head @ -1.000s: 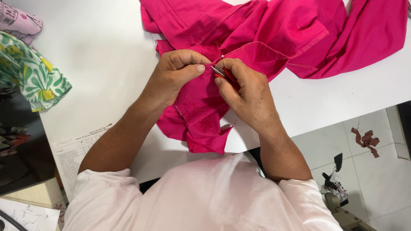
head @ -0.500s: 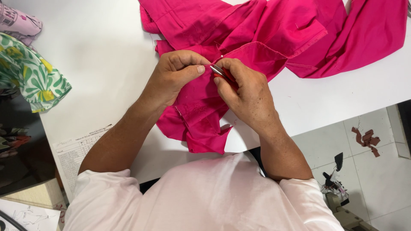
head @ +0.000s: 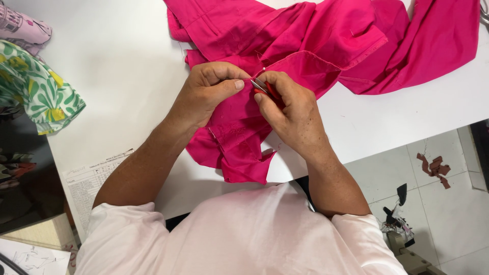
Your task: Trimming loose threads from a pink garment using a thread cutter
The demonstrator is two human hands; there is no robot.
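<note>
A crumpled bright pink garment [head: 326, 46] lies across the white table [head: 122, 66], with one end hanging over the near edge. My left hand [head: 206, 94] pinches a fold of the pink cloth between thumb and fingers. Right beside it, my right hand [head: 290, 109] grips a small red-handled metal snipper [head: 265, 86], whose tip meets the seam where the two hands come together. A thin thread end sticks up at that spot.
A green, yellow and white leaf-print cloth [head: 35, 89] and a pale pink printed cloth [head: 23, 28] lie at the table's left edge. A printed paper sheet [head: 94, 175] sits by the near edge. Fabric scraps [head: 434, 168] lie on the tiled floor to the right.
Both hands stay together at the same seam. Only the fingers shift slightly; the cloth lies as before.
</note>
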